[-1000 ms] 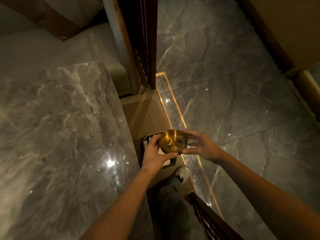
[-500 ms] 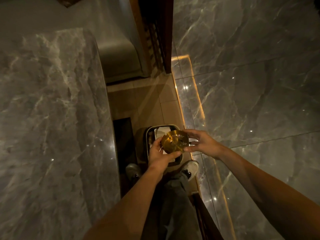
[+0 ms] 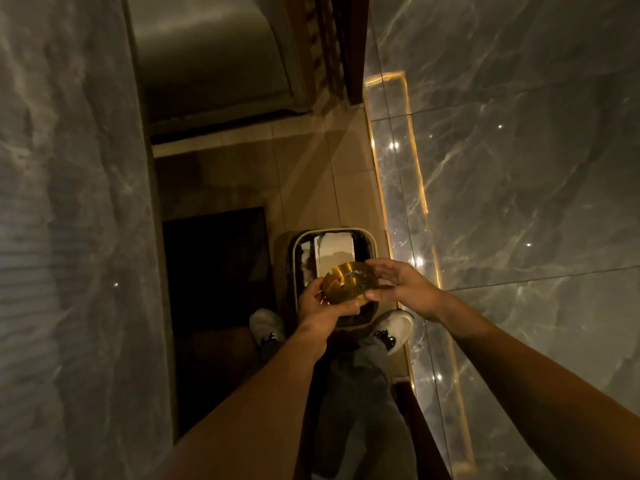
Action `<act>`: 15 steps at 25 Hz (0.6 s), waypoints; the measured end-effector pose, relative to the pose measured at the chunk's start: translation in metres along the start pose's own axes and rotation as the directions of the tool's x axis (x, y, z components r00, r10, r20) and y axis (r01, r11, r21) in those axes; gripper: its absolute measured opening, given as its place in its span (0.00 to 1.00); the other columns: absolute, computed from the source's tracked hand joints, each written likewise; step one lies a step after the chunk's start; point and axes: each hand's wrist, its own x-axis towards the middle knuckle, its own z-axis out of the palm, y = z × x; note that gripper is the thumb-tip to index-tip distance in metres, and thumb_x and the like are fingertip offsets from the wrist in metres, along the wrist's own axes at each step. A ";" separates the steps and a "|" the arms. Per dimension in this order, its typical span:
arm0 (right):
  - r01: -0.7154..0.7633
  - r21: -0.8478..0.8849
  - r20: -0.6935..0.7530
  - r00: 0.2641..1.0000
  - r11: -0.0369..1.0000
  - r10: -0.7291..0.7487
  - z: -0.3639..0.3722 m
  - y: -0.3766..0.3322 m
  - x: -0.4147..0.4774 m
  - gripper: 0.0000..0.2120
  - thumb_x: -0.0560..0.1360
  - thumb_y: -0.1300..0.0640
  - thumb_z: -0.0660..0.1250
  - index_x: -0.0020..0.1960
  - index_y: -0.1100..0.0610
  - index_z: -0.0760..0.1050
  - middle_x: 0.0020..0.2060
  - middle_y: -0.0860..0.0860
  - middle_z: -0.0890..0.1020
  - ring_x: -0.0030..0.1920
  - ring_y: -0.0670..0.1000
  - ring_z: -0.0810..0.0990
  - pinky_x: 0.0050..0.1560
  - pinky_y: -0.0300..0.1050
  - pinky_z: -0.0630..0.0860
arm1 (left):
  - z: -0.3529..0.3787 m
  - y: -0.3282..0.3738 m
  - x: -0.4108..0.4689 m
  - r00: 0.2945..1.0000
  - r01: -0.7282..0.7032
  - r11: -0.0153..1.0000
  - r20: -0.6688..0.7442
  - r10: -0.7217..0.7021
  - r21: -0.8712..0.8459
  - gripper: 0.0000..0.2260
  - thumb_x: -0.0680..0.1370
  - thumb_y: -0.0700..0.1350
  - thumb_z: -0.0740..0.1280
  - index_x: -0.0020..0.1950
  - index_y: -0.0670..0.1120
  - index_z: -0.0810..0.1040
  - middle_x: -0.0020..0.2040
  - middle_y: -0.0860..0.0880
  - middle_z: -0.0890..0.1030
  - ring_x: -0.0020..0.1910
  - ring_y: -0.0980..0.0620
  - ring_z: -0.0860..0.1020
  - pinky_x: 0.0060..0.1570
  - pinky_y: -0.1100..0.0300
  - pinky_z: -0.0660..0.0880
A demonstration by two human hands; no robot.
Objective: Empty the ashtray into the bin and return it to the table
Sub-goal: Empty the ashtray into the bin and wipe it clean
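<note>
Here the brass ashtray point(image 3: 348, 281) is tipped on edge directly above the bin point(image 3: 297, 271), its notched rim facing the opening, presumably so ash drops straight in. Left hand point(image 3: 320, 308) clasps its lower edge from below the bin's near rim; right hand point(image 3: 403, 289) pinches the opposite edge, steadying the tilt. Shoes point(image 3: 394, 329) flank the bin. Marble table point(image 3: 69, 237) lies left of the bin, awaiting the return.
</note>
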 end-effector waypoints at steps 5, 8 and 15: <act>-0.023 0.081 0.018 1.000 0.996 0.021 0.001 0.036 0.028 0.30 0.69 0.66 0.74 0.69 0.60 0.70 0.63 0.54 0.79 0.65 0.51 0.76 0.63 0.44 0.73 | 0.006 -0.024 0.035 0.999 0.031 0.999 -0.035 -0.031 0.013 0.37 0.59 0.43 0.83 0.66 0.49 0.76 0.60 0.48 0.81 0.60 0.48 0.79 0.55 0.57 0.76; -0.029 0.120 0.002 1.000 0.992 0.029 0.001 0.051 0.042 0.25 0.69 0.65 0.74 0.65 0.57 0.73 0.60 0.51 0.80 0.62 0.50 0.77 0.60 0.42 0.74 | 0.010 -0.028 0.055 0.998 0.046 0.997 -0.042 -0.044 0.054 0.40 0.53 0.49 0.83 0.64 0.49 0.77 0.60 0.49 0.82 0.60 0.48 0.79 0.63 0.48 0.75; 0.017 0.143 -0.064 0.998 0.990 -0.008 0.011 0.072 0.075 0.15 0.73 0.65 0.70 0.58 0.56 0.76 0.52 0.47 0.82 0.50 0.37 0.81 0.45 0.29 0.75 | 0.005 -0.038 0.096 0.999 0.032 0.998 -0.026 -0.031 0.050 0.26 0.61 0.44 0.82 0.57 0.48 0.81 0.57 0.48 0.83 0.57 0.49 0.80 0.61 0.51 0.75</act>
